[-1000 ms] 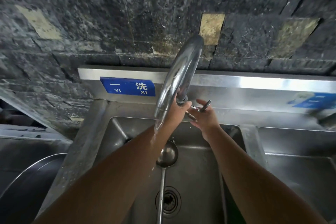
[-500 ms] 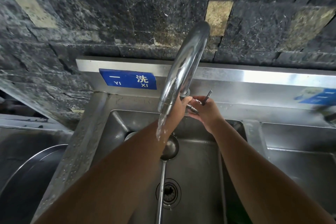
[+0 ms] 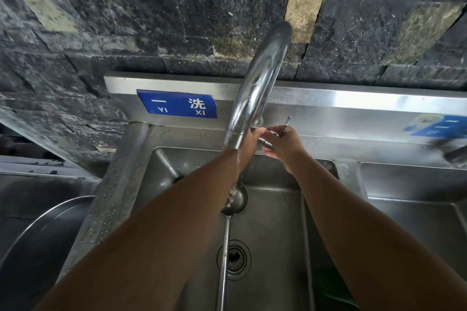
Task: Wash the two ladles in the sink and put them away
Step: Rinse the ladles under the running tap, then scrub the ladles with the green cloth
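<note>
Head view. Steel ladle point(image 3: 237, 203) lying in the sink point(image 3: 273, 222): round bowl wet and shiny under the faucet point(image 3: 257, 83) stream, long thin handle passing the left edge of the drain point(image 3: 234, 259). Right grip point(image 3: 284, 144) curled round the tap lever point(image 3: 287, 122). Left grip point(image 3: 252, 137) at the faucet base, mostly hidden behind the spout; clenched or released, cannot tell.

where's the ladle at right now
Head view, centre: the ladle lies in the sink basin, its bowl under the stream from the faucet, its handle running toward the camera past the drain.
</note>
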`<state>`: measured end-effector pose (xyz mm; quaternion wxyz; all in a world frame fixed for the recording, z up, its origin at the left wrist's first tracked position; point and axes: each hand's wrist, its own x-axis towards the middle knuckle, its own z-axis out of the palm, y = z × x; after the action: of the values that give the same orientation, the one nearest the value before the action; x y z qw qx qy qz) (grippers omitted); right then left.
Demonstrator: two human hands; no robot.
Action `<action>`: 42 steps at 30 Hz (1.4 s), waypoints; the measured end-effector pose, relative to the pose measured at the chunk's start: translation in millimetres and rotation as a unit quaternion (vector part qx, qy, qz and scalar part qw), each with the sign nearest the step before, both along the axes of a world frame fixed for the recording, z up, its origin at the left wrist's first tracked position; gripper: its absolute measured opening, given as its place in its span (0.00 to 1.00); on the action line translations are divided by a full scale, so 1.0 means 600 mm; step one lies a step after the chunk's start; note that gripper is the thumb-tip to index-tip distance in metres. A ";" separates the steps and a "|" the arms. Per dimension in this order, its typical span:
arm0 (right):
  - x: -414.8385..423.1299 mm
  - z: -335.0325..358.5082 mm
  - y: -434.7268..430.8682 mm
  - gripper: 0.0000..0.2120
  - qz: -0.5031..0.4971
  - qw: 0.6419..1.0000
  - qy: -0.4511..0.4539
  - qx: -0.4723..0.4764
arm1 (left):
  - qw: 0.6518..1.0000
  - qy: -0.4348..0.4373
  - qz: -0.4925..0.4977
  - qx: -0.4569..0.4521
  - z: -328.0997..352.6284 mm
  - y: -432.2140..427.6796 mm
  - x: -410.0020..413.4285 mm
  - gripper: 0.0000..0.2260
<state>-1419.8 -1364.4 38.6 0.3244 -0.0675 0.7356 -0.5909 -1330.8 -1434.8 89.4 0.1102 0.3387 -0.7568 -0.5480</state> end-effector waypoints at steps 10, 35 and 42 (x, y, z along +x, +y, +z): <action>0.001 -0.003 -0.003 0.06 -0.016 1.000 0.013 0.008 | 0.997 -0.031 -0.062 -0.013 -0.004 -0.002 -0.005 0.18; 0.124 -0.015 0.040 0.30 -0.076 0.992 -0.093 0.043 | 0.990 -0.076 0.006 -0.122 -0.055 -0.054 0.119 0.12; 0.267 -0.142 0.009 0.06 0.065 0.975 -0.150 0.148 | 0.982 -0.162 0.065 -0.067 -0.190 -0.075 0.279 0.08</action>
<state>-1259.4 -1359.3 -46.8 0.4752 0.0232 0.7518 -0.4566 -1163.4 -1479.6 -24.5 0.0437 0.4631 -0.7763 -0.4254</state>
